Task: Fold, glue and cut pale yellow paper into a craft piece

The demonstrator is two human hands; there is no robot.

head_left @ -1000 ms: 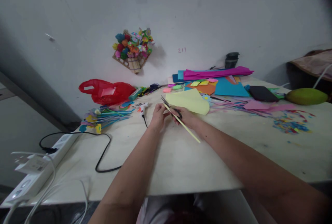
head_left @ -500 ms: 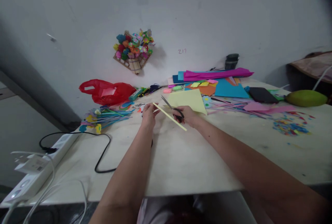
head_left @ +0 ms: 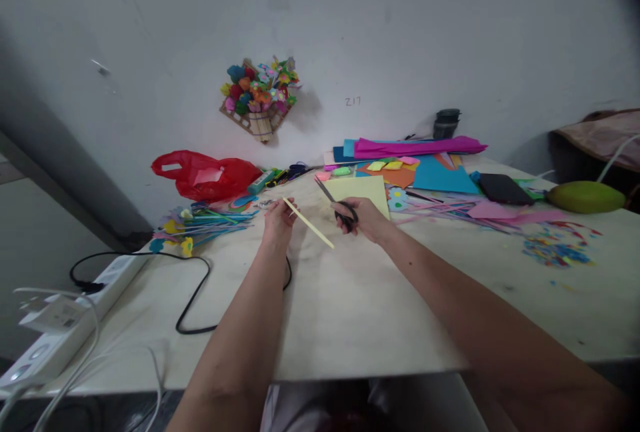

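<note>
My left hand (head_left: 280, 221) is closed on the upper end of a thin pale yellow strip (head_left: 311, 225), which slants down to the right. My right hand (head_left: 364, 217) grips the black handles of the scissors (head_left: 327, 192), whose blades point up and to the left. The strip and the scissors are apart. Just behind my right hand lies a pale yellow sheet (head_left: 367, 187), partly covered by that hand.
A red plastic bag (head_left: 215, 179) and foam flowers on stems (head_left: 200, 225) are at the left. A power strip (head_left: 110, 279) and black cable (head_left: 195, 305) lie nearer. Coloured sheets (head_left: 440, 173), a green case (head_left: 585, 197) and scraps (head_left: 560, 249) are at the right.
My left hand has moved left with the strip, away from the scissors. The scissors have shifted slightly to the right, and more of the table shows between my hands.
</note>
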